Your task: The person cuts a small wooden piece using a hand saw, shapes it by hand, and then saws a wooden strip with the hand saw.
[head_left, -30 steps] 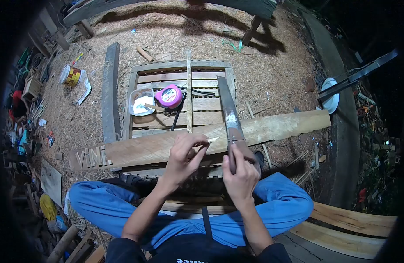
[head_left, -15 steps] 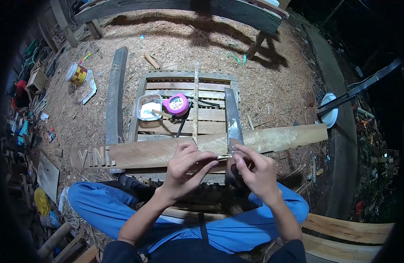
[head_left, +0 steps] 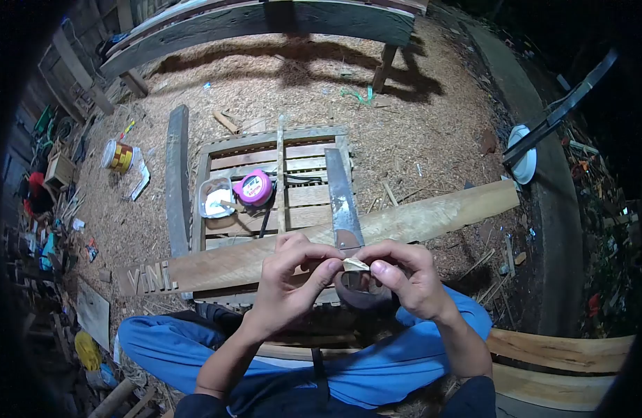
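Note:
Between my two hands is a small pale wood piece (head_left: 356,265), pinched by fingertips from both sides. My left hand (head_left: 290,275) grips its left end with thumb and forefinger. On the other end, my right hand (head_left: 409,282) is closed in a similar pinch. Just beyond the fingers lies a handsaw (head_left: 342,195), its blade pointing away and its handle partly behind the right hand. Beneath it a long wooden board (head_left: 432,214) runs crosswise, with raised wooden letters (head_left: 151,277) reading "VINI." at its left end.
A slatted wooden frame (head_left: 308,194) supports a pink tape measure (head_left: 255,187), a plastic tub (head_left: 202,196) with white contents and a thin wooden strip (head_left: 280,174). A grey beam (head_left: 177,181) lies left. Farther off are a bench (head_left: 265,31) and a yellow-brown can (head_left: 118,156).
The small wood piece has been turned, so a broader pale face shows. Both hands have come slightly lower in view. The whole scene has shifted as my head moved.

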Tool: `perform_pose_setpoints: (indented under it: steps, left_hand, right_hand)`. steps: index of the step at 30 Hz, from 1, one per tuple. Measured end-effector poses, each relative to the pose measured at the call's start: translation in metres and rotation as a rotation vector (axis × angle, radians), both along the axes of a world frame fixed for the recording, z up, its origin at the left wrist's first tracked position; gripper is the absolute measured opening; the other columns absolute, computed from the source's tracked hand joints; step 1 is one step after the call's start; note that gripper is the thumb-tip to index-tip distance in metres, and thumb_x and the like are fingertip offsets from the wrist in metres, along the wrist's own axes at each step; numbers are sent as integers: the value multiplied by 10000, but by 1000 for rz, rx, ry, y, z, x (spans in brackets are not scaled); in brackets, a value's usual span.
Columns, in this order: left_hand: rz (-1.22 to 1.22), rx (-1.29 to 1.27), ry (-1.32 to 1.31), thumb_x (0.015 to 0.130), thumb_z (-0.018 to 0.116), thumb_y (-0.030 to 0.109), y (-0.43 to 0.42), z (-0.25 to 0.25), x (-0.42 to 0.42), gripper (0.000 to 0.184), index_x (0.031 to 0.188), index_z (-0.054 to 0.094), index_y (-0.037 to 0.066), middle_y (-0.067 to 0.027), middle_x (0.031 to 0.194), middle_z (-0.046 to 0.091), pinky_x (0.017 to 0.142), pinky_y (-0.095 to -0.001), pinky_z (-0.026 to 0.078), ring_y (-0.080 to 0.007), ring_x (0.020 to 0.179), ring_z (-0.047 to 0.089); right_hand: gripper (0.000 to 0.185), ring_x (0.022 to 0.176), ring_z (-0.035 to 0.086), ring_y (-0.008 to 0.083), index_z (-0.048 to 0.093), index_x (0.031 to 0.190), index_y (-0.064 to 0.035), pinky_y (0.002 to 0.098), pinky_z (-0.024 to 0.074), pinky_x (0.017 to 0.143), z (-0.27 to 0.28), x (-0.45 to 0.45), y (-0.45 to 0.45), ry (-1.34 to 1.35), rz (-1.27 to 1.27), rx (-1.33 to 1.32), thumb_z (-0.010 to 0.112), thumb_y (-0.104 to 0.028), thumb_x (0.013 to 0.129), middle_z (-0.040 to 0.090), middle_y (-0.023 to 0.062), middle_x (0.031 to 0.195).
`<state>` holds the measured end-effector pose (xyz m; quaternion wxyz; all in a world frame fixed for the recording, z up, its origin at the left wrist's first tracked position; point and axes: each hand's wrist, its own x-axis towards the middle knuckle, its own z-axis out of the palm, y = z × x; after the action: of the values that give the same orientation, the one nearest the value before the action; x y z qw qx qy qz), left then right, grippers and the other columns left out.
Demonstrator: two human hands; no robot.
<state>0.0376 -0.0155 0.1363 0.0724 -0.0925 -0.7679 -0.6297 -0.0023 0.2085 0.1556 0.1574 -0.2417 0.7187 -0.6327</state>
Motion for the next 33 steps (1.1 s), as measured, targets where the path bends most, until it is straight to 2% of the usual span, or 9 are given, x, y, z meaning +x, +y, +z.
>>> perform_pose_setpoints:
  steps: [2, 7, 10, 12, 15, 16, 26, 32, 33]
  left_hand:
    - [-7, -20, 53, 906, 763, 98, 4, 2, -6, 108, 1011, 763, 71, -14, 824, 690, 835, -301, 399, -149, 784, 547]
    - [-7, -65, 106, 904, 769, 103, 10, 1, -7, 111, 1010, 763, 69, -7, 822, 688, 850, -305, 396, -141, 784, 549]
    - [-14, -47, 69, 898, 779, 113, 13, -1, -6, 121, 1011, 763, 73, -5, 825, 691, 865, -303, 396, -141, 794, 555]
    - [52, 84, -1, 892, 788, 124, 19, -3, -4, 136, 1018, 765, 78, -3, 833, 696, 882, -301, 400, -147, 821, 576]
    - [102, 65, 61, 882, 799, 129, 23, -8, -3, 162, 1032, 768, 77, -2, 862, 715, 912, -302, 402, -155, 844, 603]
    - [94, -82, 111, 874, 806, 130, 20, -6, -2, 180, 1041, 772, 74, -6, 891, 738, 944, -311, 397, -163, 874, 619]
    - [48, -52, 3, 861, 804, 109, 14, -14, 6, 171, 1028, 780, 78, -18, 894, 747, 975, -320, 364, -154, 906, 613]
    - [89, -74, 129, 838, 820, 104, 16, -18, 4, 183, 1018, 783, 102, -2, 892, 737, 967, -337, 344, -153, 909, 600]
    - [92, -147, 204, 830, 827, 114, 14, -16, 2, 192, 1017, 786, 123, 16, 893, 739, 962, -341, 335, -154, 907, 600]
  right_hand:
    - [258, 868, 664, 102, 702, 1149, 20, 260, 531, 768, 1, 1, 4, -86, -5, -72, 646, -190, 1010, 725, 71, 958]
    - [249, 836, 643, 72, 712, 1127, 10, 244, 519, 749, 2, 3, 9, -114, -34, -31, 680, -199, 996, 722, 34, 932]
    - [230, 824, 636, 54, 717, 1107, 4, 236, 516, 738, 0, 3, 13, -149, -18, -20, 695, -194, 992, 718, 12, 908]
    - [217, 821, 635, 48, 718, 1098, 3, 234, 516, 733, 0, 4, 13, -172, -6, -13, 696, -188, 995, 714, 6, 896]
    - [203, 820, 636, 45, 715, 1083, 9, 230, 518, 723, 1, 6, 7, -253, -63, -63, 679, -178, 1012, 708, 9, 885]
    - [204, 819, 637, 47, 712, 1085, 14, 230, 518, 725, -2, 6, 5, -219, -110, -24, 668, -174, 1019, 707, 13, 880]
    - [212, 771, 620, 65, 684, 1090, 17, 226, 488, 695, -4, 10, 6, -142, -78, 38, 597, -174, 1061, 692, 22, 827]
    - [195, 802, 674, 124, 699, 1097, 17, 274, 535, 724, -7, 13, 4, 27, -136, 70, 630, -153, 1031, 721, 83, 913]
    - [195, 802, 674, 124, 699, 1097, 17, 274, 535, 724, -8, 12, 5, 27, -137, 70, 630, -153, 1031, 721, 83, 913]
